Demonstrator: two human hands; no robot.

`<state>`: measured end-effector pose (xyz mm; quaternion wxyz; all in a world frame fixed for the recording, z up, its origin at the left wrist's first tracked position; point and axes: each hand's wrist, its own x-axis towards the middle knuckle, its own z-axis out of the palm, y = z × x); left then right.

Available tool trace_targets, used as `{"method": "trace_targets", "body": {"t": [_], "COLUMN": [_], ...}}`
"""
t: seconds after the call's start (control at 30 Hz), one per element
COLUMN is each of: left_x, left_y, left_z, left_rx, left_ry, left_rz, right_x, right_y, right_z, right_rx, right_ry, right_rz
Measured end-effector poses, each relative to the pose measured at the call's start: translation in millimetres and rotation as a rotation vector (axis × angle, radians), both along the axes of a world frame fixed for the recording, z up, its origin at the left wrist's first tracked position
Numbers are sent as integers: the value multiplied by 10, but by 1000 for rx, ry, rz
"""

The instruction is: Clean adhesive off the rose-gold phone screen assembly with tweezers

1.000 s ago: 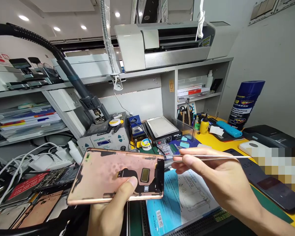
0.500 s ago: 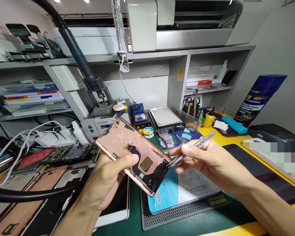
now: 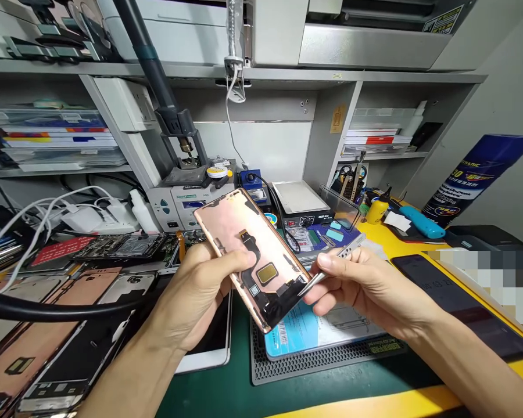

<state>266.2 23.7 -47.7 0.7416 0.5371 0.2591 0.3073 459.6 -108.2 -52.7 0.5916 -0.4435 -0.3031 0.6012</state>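
Tilted in mid-air is a copper-pink phone screen assembly (image 3: 226,223), its inner side facing me. A black flex cable, a gold square and black film at the lower end show on it. My left hand (image 3: 213,278) grips its left long edge, thumb lying on the inner face by the cable. Metal tweezers (image 3: 344,251) are pinched in my right hand (image 3: 348,276). Their tips touch or nearly touch the black film near the lower right corner; exact contact I cannot tell. Beneath the assembly lies a blue and white packet (image 3: 298,331) on a grey perforated mat (image 3: 326,363).
More phone parts (image 3: 70,337) and a white-framed tablet (image 3: 204,360) lie at the left. A soldering station (image 3: 178,206) and a heating plate (image 3: 303,203) stand behind. At the right are a dark phone (image 3: 462,307), a yellow bottle (image 3: 378,209) and a blue spray can (image 3: 475,180).
My view has tipped downward. The screen assembly appears slightly further right and is turned a little more upright. Both hands keep their hold, with the tweezers still at its lower right corner.
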Motion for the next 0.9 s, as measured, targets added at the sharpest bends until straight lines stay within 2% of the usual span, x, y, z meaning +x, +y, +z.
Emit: {"method": "trace_targets", "body": {"t": [0.1,0.27,0.43,0.53,0.63,0.7,0.8,0.9], "left_x": [26,71,66,67,83,92,94,80], "left_y": [-31,-126,-142,-152,-181,-201,-213,-202], "left_z": [10,7,-57,-42,12,39,36,3], "left_rx": [-25,28,151,208,223,213,206,258], "left_ry": [-5,-34,29,54,50,29,8,53], "left_rz": [-16,-142,-61,11,31,2,-16,48], "right_x": [-26,-65,-74,-53,-27,-11,12,24], "right_y": [9,36,22,-2,-15,-18,-28,-54], "right_z": [-33,-77,-109,-139,-130,-94,-33,-20], "right_rx": [-33,-96,-43,25,37,52,111,174], "right_ry": [18,12,-114,-222,-188,-135,-98,-152], "right_rz": [-15,-58,-35,-33,2,14,-39,-126]}}
